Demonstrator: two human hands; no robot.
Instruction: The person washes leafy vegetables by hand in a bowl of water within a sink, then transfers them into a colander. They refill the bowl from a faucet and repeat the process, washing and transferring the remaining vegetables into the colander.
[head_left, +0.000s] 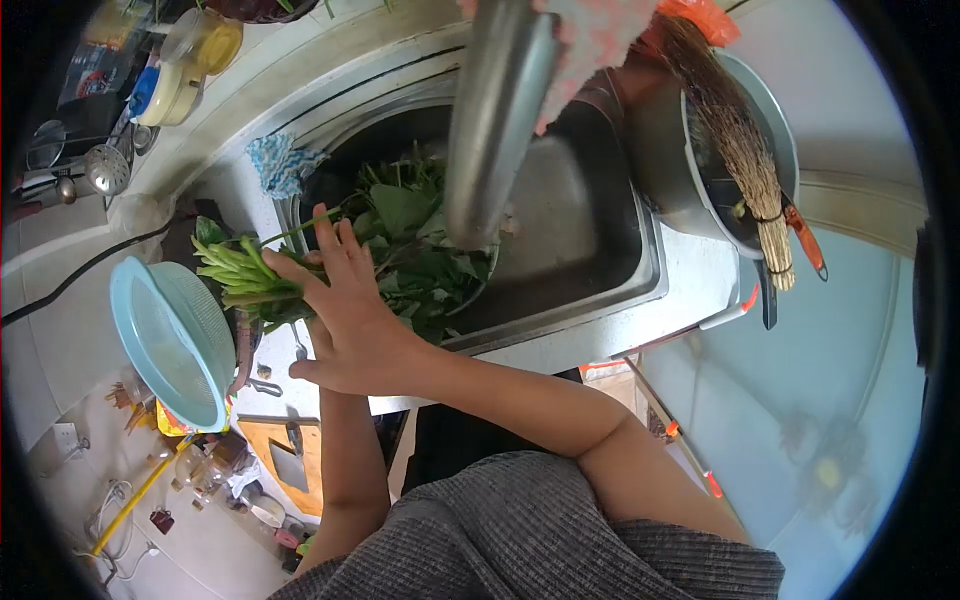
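Leafy greens lie heaped in the left part of the sink, and a bunch of pale stems sticks out over its left edge, in front of us. Our white surface frames that sink on the near side and at both ends. To the right of the sink we see a large metal pot, and to its left a light blue mesh colander. Nearer to us, left of the sink, is a wooden cutting board. Over the middle of the sink hangs a metal faucet spout, and a straw brush leans across the pot, right of the sink. Our right hand reaches across to the sink's left edge, fingers fanned over the stems and thumb well apart. Our left hand is mostly hidden beneath it, and we cannot tell whether it grasps anything. At the sink's far left corner sits a blue-and-white cloth; farther left of the sink we spot a slotted ladle.
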